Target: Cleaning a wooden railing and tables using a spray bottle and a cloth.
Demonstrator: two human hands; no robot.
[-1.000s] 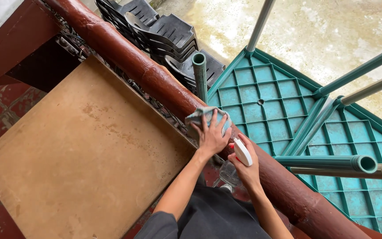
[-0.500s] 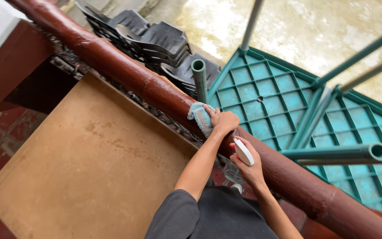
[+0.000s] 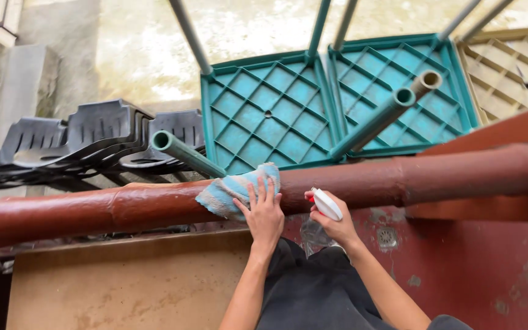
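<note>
My left hand presses flat on a light blue cloth that lies over a thick reddish-brown pipe rail running left to right. The fingers are spread on the cloth, not curled around it. Just to the right, my right hand grips a clear spray bottle with a white and red trigger head, held below the rail and close to my left hand.
Beyond the rail, upturned teal plastic tables with grey-green legs stand beside a tan one. Stacked black plastic chairs lie at left. A brown board lies below the rail, and a red floor with a drain at right.
The view has swung so the rail now runs level across the frame. My left hand stays on the cloth on the rail, and my right hand still holds the spray bottle beside it.
</note>
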